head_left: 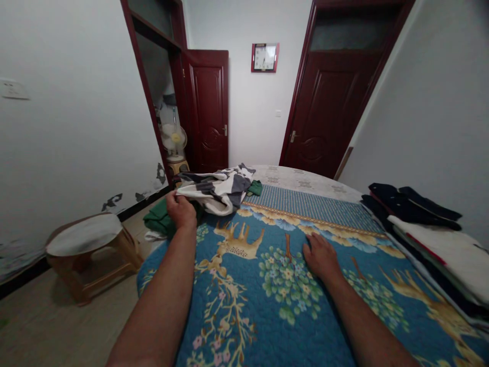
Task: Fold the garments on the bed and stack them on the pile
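My left hand (181, 209) reaches to the far left of the table, fingers closed on the edge of a white garment with grey patches (219, 189). That garment lies crumpled. Green cloth (158, 216) shows beneath it and hangs at the table's left edge, with another bit of green at its right side. My right hand (321, 255) lies palm down on the blue quilted cover (237, 285), which has deer, trees and flowers printed on it. Its fingers are stretched out and nothing is in them.
Folded clothes in dark blue (410, 206) and white (446, 250) are stacked on the right side of the round table. A wooden stool (86, 234) stands on the floor at left. Beyond the doorway is a fan (173, 137). A clock (265, 57) hangs on the wall.
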The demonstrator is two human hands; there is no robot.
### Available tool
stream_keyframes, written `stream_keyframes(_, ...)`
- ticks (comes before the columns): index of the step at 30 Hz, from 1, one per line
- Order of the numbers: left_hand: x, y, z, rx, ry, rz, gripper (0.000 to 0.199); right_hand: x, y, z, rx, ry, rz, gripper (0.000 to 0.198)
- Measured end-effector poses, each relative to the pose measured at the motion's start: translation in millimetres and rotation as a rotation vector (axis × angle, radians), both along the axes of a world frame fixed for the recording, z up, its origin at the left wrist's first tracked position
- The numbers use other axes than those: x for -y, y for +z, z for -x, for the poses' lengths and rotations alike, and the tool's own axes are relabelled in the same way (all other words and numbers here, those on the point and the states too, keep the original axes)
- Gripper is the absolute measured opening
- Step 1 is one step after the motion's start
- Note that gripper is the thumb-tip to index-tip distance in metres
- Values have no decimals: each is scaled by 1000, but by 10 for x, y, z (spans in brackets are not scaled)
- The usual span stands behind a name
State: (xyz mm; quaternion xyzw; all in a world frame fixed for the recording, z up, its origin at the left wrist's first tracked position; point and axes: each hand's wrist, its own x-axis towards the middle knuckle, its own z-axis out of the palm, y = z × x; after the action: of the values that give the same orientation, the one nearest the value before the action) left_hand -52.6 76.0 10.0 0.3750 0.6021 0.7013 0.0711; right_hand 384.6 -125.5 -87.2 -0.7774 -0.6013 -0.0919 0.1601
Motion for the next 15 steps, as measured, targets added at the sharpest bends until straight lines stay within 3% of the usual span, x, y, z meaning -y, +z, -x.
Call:
stream_keyframes(4,34,11,219,67,169,21,25,-6,-15,-10,15,13,-11,45)
stream_keyframes(8,160,13,138,18,238,63,29,-9,-22,-19,12,10,0,47)
stream_keyframes(11,231,42,4,-185,162,-11,29,-10,-28,-25,7,19,5,48)
stream_keyframes(15,258,-5,-183,-516,-121,-1,33,-13,-35,-32,13,25,-10,47)
